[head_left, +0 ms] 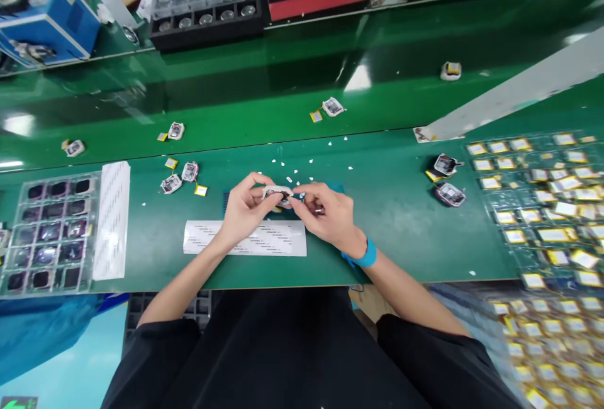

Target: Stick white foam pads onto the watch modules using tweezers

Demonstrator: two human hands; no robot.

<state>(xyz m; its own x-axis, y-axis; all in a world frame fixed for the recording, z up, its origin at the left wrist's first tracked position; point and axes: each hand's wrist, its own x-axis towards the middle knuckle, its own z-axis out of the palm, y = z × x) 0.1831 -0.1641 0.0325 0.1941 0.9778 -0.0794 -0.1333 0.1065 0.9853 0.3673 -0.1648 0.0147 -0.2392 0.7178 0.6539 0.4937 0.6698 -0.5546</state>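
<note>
Above the middle of the green bench, my left hand point(248, 206) grips a small smartwatch case point(283, 200) with a whitish rim and dark insides. My right hand point(328, 214), with a blue strap point(365, 255) round its wrist, has thumb and forefinger closed at the case's right edge; whether they pinch a tiny part there I cannot make out. A bit of yellow shows just under the case. Beneath the hands lies a blue-green mat point(228, 202), mostly covered. A white printed label sheet point(245, 238) lies in front, and small white scraps point(296, 172) are scattered beyond the fingers.
Open watch cases with yellow-edged batteries lie about, such as one pair point(170, 183) at left and another case point(450, 194) at right. A clear tray of dark watch parts point(50, 231) stands far left beside a white sheet point(112, 220). Battery trays point(514, 236) fill the right. A white post point(514, 91) slants there.
</note>
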